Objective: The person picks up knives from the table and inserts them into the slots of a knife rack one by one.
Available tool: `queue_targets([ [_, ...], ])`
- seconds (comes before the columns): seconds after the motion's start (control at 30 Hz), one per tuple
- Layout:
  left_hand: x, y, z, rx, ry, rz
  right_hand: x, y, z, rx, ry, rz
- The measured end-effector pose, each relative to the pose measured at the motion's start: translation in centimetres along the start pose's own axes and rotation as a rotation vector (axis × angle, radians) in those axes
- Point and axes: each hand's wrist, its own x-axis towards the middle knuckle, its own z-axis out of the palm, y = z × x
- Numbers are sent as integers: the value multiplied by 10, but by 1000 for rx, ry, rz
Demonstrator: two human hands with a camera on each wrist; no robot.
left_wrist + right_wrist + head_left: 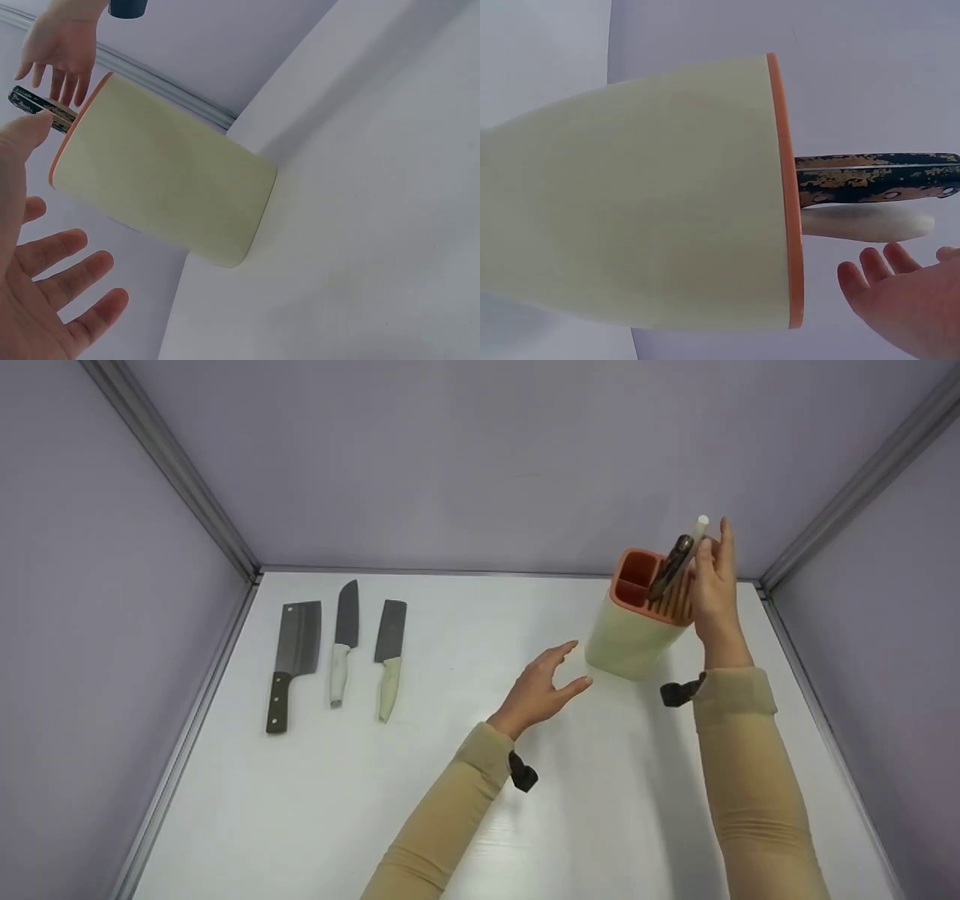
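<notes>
A pale green knife block (630, 637) with an orange slotted top stands at the back right. Out of its slots rise a dark, worn handle (877, 178) and a white handle (866, 223). Beside the white handle is my right hand (716, 592), its fingers extended; in the right wrist view the fingertips are close below that handle, and whether they touch it I cannot tell. My left hand (536, 690) hovers left of the block, thumb and fingers spread, holding nothing; in the left wrist view its fingers (82, 274) are apart from the block.
On the white table's left side lie a cleaver (298, 637) with a dark handle, a knife with a white handle (339, 675) and a knife with a pale yellow-green handle (390, 690). Grey-framed walls enclose the back and both sides.
</notes>
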Motion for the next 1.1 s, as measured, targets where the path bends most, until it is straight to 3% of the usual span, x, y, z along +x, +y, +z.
queue_targets([
  [0.2,-6,-7,-8,9,23,-5,-21,0,7,81,6,-86],
  [0.4,-14,-17,-19,26,31,-13,-44,2,16,79,50,-166],
  [0.53,-21,-26,-27,69,44,-23,-56,8,23,109,53,-245],
  [0.67,-30,-35,-33,166,57,6,-65,16,31,160,8,-302],
  [0.83,-42,-48,-38,253,98,20,-82,18,46,112,-47,-291],
  [0.97,-52,-60,-48,260,137,-9,-97,15,60,52,-105,-260],
  [1.1,-65,-77,-61,273,187,-36,-105,26,72,14,-158,-222],
])
